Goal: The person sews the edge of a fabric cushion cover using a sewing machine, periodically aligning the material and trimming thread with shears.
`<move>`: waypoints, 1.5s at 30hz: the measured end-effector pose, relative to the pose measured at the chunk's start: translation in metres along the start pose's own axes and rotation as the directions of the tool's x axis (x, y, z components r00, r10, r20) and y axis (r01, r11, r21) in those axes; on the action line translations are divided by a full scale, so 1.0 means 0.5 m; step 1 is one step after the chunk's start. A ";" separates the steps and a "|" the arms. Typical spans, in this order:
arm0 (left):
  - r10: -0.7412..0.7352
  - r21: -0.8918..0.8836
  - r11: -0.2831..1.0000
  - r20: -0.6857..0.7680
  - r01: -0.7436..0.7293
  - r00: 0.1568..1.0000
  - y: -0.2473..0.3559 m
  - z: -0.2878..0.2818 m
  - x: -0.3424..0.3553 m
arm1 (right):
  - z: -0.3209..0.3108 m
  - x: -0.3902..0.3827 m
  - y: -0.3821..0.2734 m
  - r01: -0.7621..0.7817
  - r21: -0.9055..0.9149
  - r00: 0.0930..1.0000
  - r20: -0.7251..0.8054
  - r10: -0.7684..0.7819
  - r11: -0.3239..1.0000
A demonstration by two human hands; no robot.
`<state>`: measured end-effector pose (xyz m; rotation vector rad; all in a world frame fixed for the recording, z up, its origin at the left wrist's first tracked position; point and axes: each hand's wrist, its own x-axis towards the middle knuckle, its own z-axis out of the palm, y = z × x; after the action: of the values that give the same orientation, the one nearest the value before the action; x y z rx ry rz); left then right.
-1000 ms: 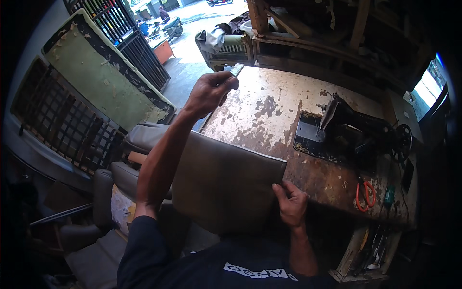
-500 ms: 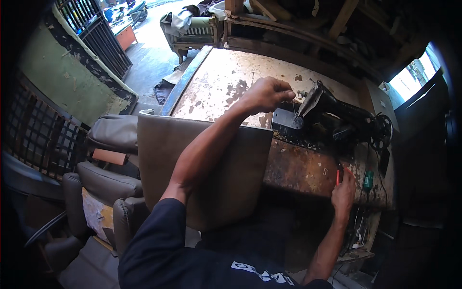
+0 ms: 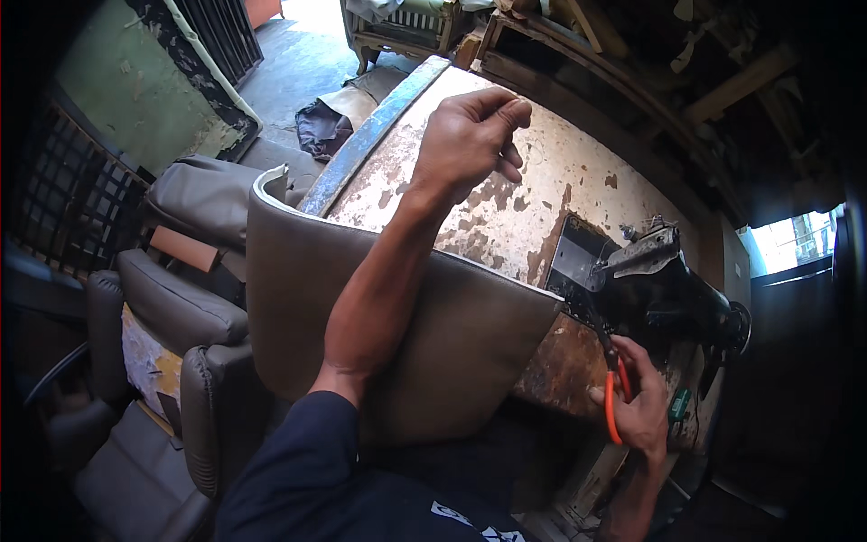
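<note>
- Scissors with 2 orange loop handles and dark metal blades [image 3: 610,414]: in the right hand [image 3: 645,414], fingers curled around the handles, blades pointing toward the black metal sewing machine [image 3: 666,287].
- Left hand [image 3: 470,140]: raised above the worn wooden table with flaking white paint [image 3: 573,163], thumb and forefinger tips pressed together; cannot tell whether anything thin is pinched there.
- Brown leather-like panel with white-edged top [image 3: 474,352]: upright at the table's near edge, behind the left forearm.
</note>
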<state>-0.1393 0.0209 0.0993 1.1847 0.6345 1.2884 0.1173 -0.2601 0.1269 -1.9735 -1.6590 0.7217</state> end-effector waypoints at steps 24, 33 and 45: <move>-0.641 0.978 0.204 0.160 -0.035 0.751 0.154 -0.332 -0.122 | 0.123 0.223 -0.164 0.372 -0.227 0.902 0.318 -0.293 0.900; -0.506 0.960 0.278 0.129 0.020 0.852 0.122 -0.334 -0.126 | 0.134 0.224 -0.195 0.360 -0.235 0.906 0.321 -0.277 0.903; -0.357 0.707 0.695 0.186 0.128 0.915 0.073 -0.356 -0.093 | 0.175 0.237 -0.265 0.478 -0.284 0.864 0.319 -0.388 0.831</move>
<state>-0.3231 0.0264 0.0628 1.7939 1.0440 0.5967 -0.0226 -0.1199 0.1345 -1.6551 -2.4371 0.5330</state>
